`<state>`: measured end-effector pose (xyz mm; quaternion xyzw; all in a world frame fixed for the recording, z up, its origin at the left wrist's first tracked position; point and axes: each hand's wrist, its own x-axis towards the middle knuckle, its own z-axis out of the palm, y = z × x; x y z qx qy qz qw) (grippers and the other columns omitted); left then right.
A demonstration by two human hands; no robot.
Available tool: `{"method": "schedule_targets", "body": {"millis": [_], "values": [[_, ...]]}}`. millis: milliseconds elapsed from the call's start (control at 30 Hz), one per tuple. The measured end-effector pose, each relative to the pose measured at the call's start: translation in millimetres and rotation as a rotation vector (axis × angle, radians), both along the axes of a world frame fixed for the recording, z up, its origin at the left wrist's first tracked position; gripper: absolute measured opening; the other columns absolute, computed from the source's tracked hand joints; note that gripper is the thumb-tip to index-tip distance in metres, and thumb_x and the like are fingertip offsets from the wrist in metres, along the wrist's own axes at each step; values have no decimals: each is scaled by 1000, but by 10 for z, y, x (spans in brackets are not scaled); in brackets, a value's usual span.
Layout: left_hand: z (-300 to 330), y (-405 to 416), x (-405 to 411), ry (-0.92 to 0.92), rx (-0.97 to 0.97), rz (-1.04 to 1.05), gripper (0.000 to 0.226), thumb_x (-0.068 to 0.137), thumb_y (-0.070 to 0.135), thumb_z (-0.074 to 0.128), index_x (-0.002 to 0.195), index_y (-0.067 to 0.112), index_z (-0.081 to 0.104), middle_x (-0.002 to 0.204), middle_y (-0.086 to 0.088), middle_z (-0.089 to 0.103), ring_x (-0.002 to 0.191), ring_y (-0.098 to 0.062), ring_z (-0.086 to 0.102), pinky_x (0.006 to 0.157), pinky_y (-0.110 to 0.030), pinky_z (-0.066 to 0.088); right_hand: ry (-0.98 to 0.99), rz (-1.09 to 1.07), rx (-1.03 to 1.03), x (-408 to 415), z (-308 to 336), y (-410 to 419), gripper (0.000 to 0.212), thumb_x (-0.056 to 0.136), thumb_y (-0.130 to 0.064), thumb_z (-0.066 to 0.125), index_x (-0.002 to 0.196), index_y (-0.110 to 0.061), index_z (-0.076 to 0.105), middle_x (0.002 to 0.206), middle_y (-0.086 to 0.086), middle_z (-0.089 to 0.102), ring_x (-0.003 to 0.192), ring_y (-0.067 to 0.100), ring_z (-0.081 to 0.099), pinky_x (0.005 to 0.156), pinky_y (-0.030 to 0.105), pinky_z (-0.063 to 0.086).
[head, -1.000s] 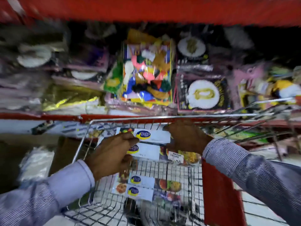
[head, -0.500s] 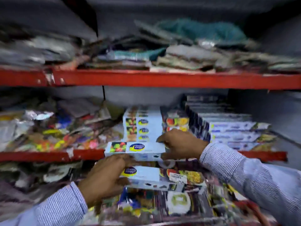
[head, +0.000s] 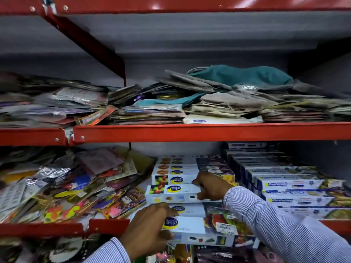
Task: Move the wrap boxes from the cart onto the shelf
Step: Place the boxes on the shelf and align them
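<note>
My right hand [head: 211,186] grips one white wrap box [head: 171,193] with a blue and yellow logo and fruit pictures, held just in front of a stack of the same boxes [head: 176,171] on the lower red shelf [head: 108,225]. My left hand [head: 152,226] grips two more wrap boxes [head: 191,224], held together at the shelf's front edge, below the right hand. The cart is out of view.
Loose colourful party packets [head: 76,186] fill the shelf left of the stack. Rows of other white and blue boxes [head: 281,183] stand to the right. The shelf above [head: 190,132] holds piled flat packets and a teal bag [head: 241,74].
Both hands have lifted the boxes out of the cart and up to the lower shelf. The view swung upward; the cart has dropped out of sight.
</note>
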<state>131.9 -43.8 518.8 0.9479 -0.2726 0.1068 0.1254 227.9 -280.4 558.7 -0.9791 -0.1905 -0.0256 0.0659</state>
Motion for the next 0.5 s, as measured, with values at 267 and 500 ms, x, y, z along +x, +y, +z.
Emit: {"method": "schedule_targets", "body": {"millis": [267,500], "values": [[-99,65,104,43,-12,34,59,84,42,69,139,34,50,143,16,52,132,-9,46,110,-26,37,2,-70,-26,239,-225,-37,57,86,-26,70,139,-15,52,141,12,47,128,31,45,107,38,42],[-107,32,152,45,-22,38,56,87,40,68,140,32,50,142,14,52,132,-10,46,109,-27,39,-102,-108,37,246,-282,-27,22,78,-16,79,76,-12,57,77,10,47,73,23,49,68,27,40]]}}
